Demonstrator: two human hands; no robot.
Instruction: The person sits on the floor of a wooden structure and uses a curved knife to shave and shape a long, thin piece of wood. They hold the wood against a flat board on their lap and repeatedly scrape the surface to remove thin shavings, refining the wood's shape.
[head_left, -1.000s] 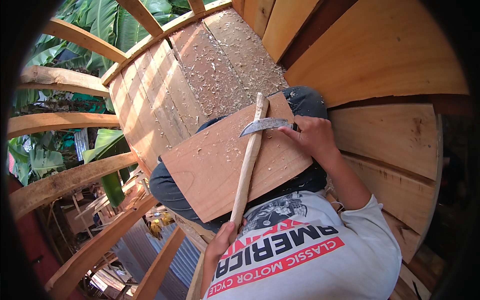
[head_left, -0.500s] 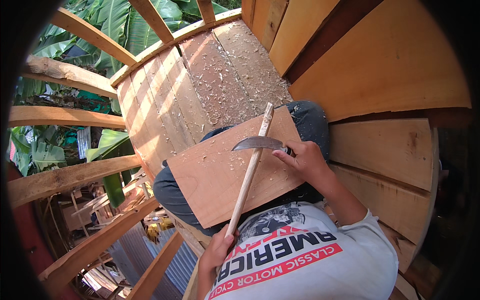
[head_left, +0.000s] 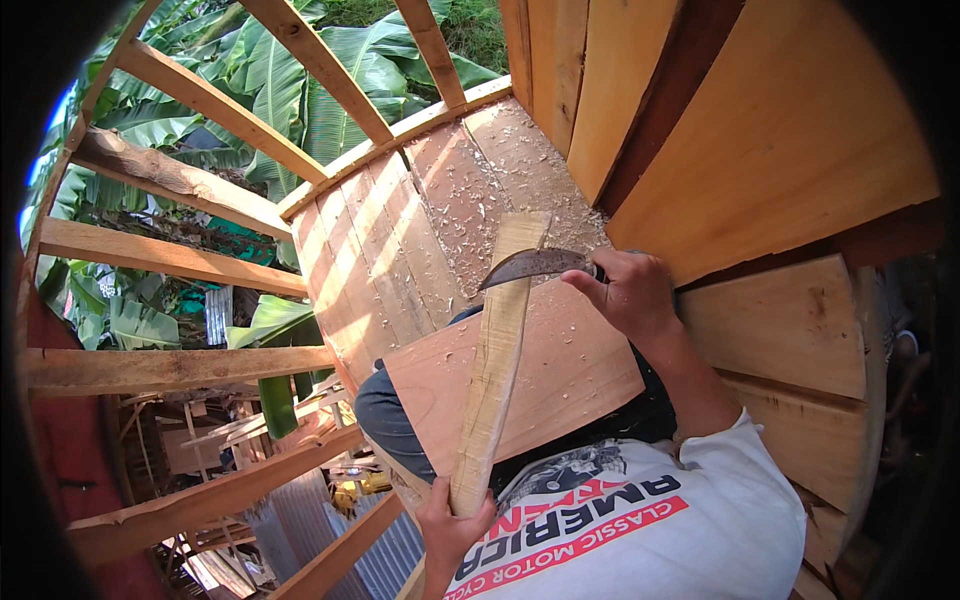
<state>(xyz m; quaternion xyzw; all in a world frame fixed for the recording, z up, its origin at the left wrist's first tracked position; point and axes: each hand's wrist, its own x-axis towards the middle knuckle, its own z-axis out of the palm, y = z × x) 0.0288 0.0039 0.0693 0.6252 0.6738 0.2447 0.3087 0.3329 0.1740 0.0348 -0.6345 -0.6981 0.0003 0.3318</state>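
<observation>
A long wooden strip [head_left: 492,370] slants up and away from my body, its broad pale face showing. My left hand [head_left: 455,525] grips its near end, close to my shirt. In my right hand [head_left: 632,288] is a curved knife [head_left: 535,265], its handle mostly hidden by the closed fingers. The dark blade lies across the strip near its far end, and whether it touches the wood I cannot tell. Below both, a flat rectangular board [head_left: 570,370] rests over my lap, with a few shavings on it.
Wood shavings litter the plank floor [head_left: 440,190] ahead. Wooden railing bars [head_left: 180,258] run along the left, with banana leaves [head_left: 350,80] and corrugated sheets [head_left: 320,525] beyond. A plank wall [head_left: 770,140] stands close on my right.
The strip has been turned from its narrow edge to its broad face and raised toward the camera. Both hands and the knife have come up with it. The whole view has shifted.
</observation>
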